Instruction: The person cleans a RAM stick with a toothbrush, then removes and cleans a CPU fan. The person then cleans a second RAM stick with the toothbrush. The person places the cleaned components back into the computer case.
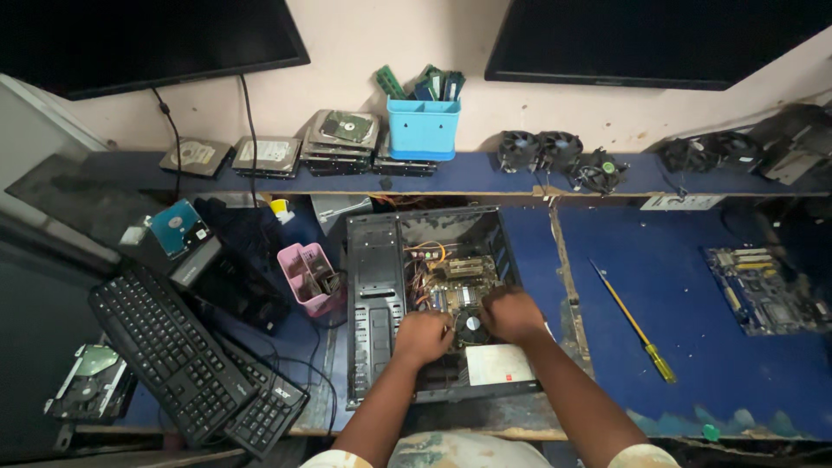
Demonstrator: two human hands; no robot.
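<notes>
An open black computer case (374, 295) lies on its side on the blue workbench, its motherboard (459, 277) and coloured wires exposed. A round cooler fan (471, 326) sits on the board between my hands. My left hand (423, 336) is curled inside the case just left of the fan. My right hand (513, 314) is curled just right of it, over the board. Both hands touch the area around the fan; what the fingers grip is hidden. A white-labelled power supply (500, 364) sits in the case near my wrists.
A yellow-handled screwdriver (635, 325) and a loose motherboard (764, 290) lie to the right. A pink tray (309, 277), two black keyboards (173, 351) and hard drives (178, 227) sit left. The shelf behind holds stacked drives (342, 139), a blue bin (423, 128) and fans (559, 156).
</notes>
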